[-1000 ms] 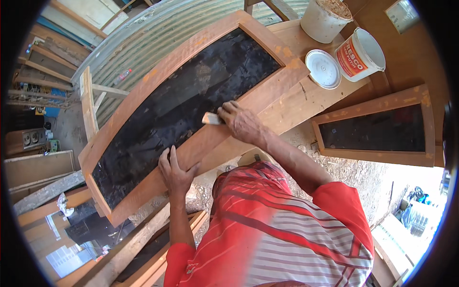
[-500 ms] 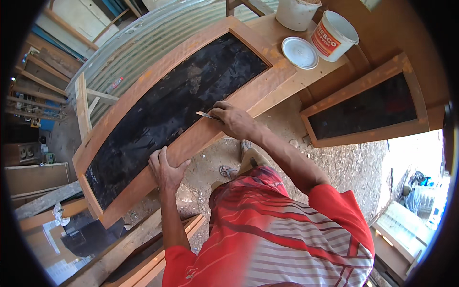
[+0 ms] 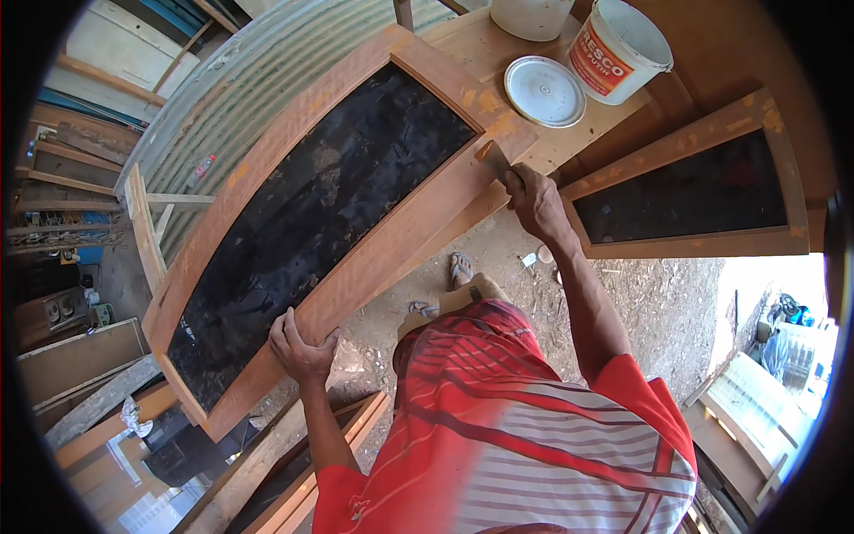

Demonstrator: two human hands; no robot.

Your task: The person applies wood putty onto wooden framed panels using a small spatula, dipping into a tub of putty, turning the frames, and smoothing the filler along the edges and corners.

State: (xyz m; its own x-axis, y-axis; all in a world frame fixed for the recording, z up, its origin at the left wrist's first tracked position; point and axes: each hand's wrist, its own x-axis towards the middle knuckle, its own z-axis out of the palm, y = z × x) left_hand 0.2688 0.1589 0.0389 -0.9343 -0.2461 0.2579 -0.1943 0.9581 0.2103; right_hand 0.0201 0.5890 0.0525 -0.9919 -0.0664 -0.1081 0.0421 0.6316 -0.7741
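A wooden frame (image 3: pixel 436 194) with a curved far side surrounds a dark panel (image 3: pixel 334 169) and rests at a slant on the workbench. My left hand (image 3: pixel 302 349) grips its near rail toward the left end, fingers over the top and thumb at the outer edge. In my right hand (image 3: pixel 536 203) is a putty knife (image 3: pixel 494 160) with orange-brown filler on its blade. The blade is at the right end of the near rail, by the corner. Orange filler patches mark the frame there and along the curved side.
Behind the frame's right end stand a white bucket (image 3: pixel 620 53), a second bucket (image 3: pixel 531 16) and a round white lid (image 3: pixel 544 92). A similar framed panel (image 3: pixel 689 191) leans at the right. Corrugated sheeting (image 3: pixel 294 80) lies beyond the frame. Timber (image 3: pixel 245 467) lies near my left side.
My right hand has moved right and away along the near rail with the putty knife, from the middle to the corner. My left hand keeps its hold on the rail.
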